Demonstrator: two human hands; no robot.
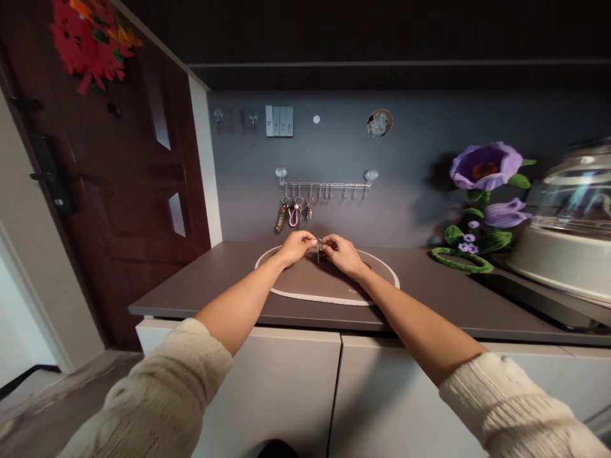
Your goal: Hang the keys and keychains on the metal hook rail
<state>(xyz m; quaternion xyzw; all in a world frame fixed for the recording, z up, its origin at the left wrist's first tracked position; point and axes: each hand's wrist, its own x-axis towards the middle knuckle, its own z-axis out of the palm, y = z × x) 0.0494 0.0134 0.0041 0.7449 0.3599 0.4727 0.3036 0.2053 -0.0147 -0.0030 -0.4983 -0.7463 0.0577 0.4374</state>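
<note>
Both my hands meet above a brown oval mat (305, 280) with a pale rim, lying on the dark counter. Between the fingertips is a small bunch of keys (319, 251) on a metal ring. My left hand (296, 245) pinches it from the left side, thumb and index finger together. From the right, my right hand (342, 253) pinches the same bunch and hides part of it. On the wall just behind hangs a clear hook rail (329, 185), with several key sets on its left hooks, among them a pink loop keychain (294, 216) and a brown tag (280, 219).
A purple flower decoration (487, 166) stands on the counter at right. Beside it are a domed appliance (568, 235) and a flat black slab (534, 299). A dark red door (143, 159) is at left. White cabinet doors (267, 388) sit below the counter.
</note>
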